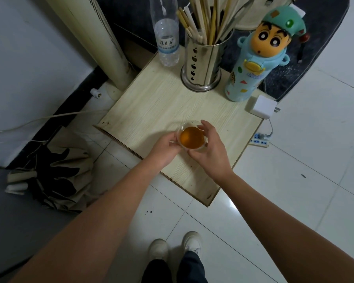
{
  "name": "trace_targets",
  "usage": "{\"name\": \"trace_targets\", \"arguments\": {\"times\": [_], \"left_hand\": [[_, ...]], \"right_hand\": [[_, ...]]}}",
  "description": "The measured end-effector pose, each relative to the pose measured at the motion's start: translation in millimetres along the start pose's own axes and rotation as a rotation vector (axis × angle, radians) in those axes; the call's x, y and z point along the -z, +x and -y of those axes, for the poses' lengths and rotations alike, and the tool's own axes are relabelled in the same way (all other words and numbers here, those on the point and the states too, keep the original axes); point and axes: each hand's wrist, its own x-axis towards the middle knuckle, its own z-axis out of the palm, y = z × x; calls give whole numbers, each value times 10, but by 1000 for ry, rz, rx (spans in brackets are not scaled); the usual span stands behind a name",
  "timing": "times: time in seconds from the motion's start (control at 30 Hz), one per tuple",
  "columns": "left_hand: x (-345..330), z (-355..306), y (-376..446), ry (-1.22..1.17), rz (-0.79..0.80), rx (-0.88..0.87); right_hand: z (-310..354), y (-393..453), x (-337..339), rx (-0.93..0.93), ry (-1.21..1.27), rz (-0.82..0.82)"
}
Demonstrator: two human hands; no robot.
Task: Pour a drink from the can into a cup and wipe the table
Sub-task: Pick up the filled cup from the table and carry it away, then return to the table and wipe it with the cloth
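- The table [151,103], a pale wood-grain board, sits as a diamond in the centre of the frame; its nearest corner points to the lower centre, above the person's shoes [175,247].
- The left half and the near corner of the board are bare. Objects crowd the upper edge and the right corner.
- White floor tiles [294,190] surround the board on the lower and right sides. A folded umbrella [55,176] lies on the floor at the left of the frame.
- The cup [192,137], clear and thin-walled, is just right of the board's centre. It holds an amber liquid filling most of its depth. Whether its base touches the board cannot be told.
- The left hand [166,147] curls against the cup's left side, fingertips touching the wall.
- The right hand [209,149] wraps the cup's right side, fingers arched over the far rim and thumb at the near wall.
- A steel holder [200,64] at the upper centre contains chopsticks [194,21] and a ladle.
- A clear plastic bottle [167,37] stands left of the holder at the board's top corner, apparently almost empty.
- A cartoon-figure flask [255,64] stands right of the holder, closed.
- A white charger [263,107] rests on the board's right corner, partly overhanging; a power strip [260,139] lies on the floor below it.
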Motion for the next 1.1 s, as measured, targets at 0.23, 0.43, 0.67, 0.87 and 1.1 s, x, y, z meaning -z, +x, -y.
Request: {"name": "trace_targets", "arguments": {"times": [0.23, 0.43, 0.67, 0.87, 1.1], "left_hand": [[-4, 19, 19, 1, -4, 6], [18, 46, 6, -8, -30, 2], [207, 55, -159, 90, -31, 77], [424, -228, -548, 273, -59, -21], [642, -733, -1271, 627, -111, -273]], "right_hand": [[20, 3, -7, 0, -7, -13], [46, 0, 20, -8, -59, 11], [240, -134, 300, -55, -239, 60], [674, -404, 695, -17, -423, 76], [1434, -916, 1138, 90, -727, 10]]}}
